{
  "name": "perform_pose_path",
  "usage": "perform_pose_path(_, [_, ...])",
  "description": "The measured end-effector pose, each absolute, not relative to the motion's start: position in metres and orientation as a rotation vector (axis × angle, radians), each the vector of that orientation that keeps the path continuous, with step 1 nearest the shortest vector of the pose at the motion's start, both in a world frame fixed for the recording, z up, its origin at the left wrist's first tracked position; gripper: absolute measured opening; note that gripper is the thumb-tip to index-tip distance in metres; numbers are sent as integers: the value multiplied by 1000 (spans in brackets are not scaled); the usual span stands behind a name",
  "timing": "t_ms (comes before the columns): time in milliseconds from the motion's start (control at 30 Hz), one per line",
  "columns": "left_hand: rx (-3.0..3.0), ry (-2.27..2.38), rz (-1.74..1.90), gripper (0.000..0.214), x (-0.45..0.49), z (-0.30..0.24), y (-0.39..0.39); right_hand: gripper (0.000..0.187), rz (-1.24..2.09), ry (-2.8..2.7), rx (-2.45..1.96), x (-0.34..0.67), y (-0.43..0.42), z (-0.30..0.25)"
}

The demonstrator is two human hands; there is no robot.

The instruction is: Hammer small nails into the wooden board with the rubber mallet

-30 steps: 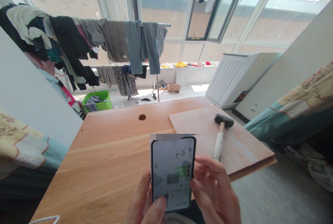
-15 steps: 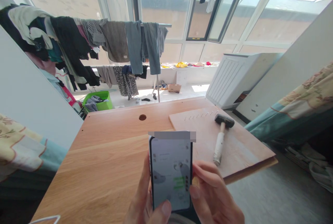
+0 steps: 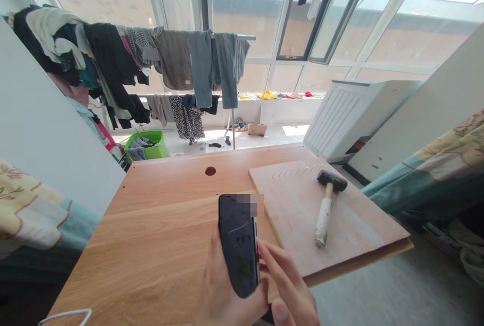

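A smartphone [image 3: 237, 245] stands nearly upright above the near part of the table, turned at an angle, its screen dark with faint marks. My left hand [image 3: 223, 290] is wrapped round its left side and lower end, thumb across the bottom. At the phone's right edge, the fingers of my right hand [image 3: 289, 283] press close against it. A small reddish bit shows between those fingers and the edge, too small to name. To the right of my hands, a hammer [image 3: 324, 215] with a black head and whitish handle lies on a flat wooden board [image 3: 289, 220].
Several thin nails [image 3: 297, 170] stand in a row along the board's far side. The wooden table [image 3: 151, 245] has a round hole [image 3: 210, 171] and a white cable [image 3: 71, 312] at its near left. Beyond are a green basket [image 3: 155, 151], hanging clothes [image 3: 174, 58] and a white cabinet [image 3: 333, 119].
The phone has turned sideways and its lit screen now looks dark. My right hand has moved left and in closer to its edge. The whole view has shifted slightly.
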State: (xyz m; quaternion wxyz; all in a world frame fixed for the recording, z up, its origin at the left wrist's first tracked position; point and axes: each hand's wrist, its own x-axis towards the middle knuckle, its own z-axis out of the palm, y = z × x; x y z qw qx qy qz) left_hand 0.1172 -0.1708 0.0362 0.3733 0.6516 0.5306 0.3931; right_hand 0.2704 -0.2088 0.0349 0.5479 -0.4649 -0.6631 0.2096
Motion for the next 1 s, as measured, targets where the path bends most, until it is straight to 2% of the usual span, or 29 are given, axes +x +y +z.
perform_pose_path(67, [1735,1580,1014,102,105,37,-146,51,434,-1662,-1206,294,-197,31])
perform_pose_path(167, [1819,1827,834,92,64,40,-89,35,171,-1636,-1559,362,-172,25])
perform_pose_path(267, [1989,1965,638,93,18,41,-21,44,-128,-1407,-1890,449,-147,16])
perform_pose_path(400, [2316,1675,398,91,0,40,66,52,-198,-1292,-2094,538,-123,3])
perform_pose_path(600, [2399,1316,327,91,53,33,151,60,-184,-1296,-2279,606,-103,-19])
perform_pose_path(767, [2407,1279,274,92,75,23,185,55,-194,-1311,-2333,632,-96,-38])
perform_pose_path(1000, [2413,1277,321,81,74,24,200,55,-207,-1346,-2330,636,-96,-47])
